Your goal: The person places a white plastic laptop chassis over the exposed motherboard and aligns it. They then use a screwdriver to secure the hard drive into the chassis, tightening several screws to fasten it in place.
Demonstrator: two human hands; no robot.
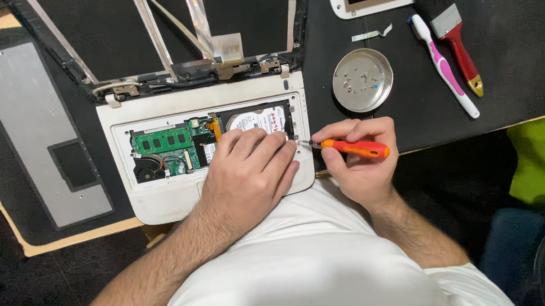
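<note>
A white laptop base (161, 205) lies open in front of me, its bottom cover off. Inside show a green circuit board (163, 141), a black fan (149, 169) and a silver hard drive (260, 117). My left hand (248, 174) rests flat over the right part of the opening, fingertips beside the drive. My right hand (363, 162) grips an orange-handled screwdriver (355, 148), held level, its tip pointing left at the drive bay's right edge near my left fingertips.
A round metal dish (362, 80) holding several small screws sits to the right. Farther right lie a pink-and-white toothbrush (444, 67) and a red-handled paintbrush (452, 28). A grey cover panel (34, 125) lies at left. The detached screen frame (168, 32) lies behind.
</note>
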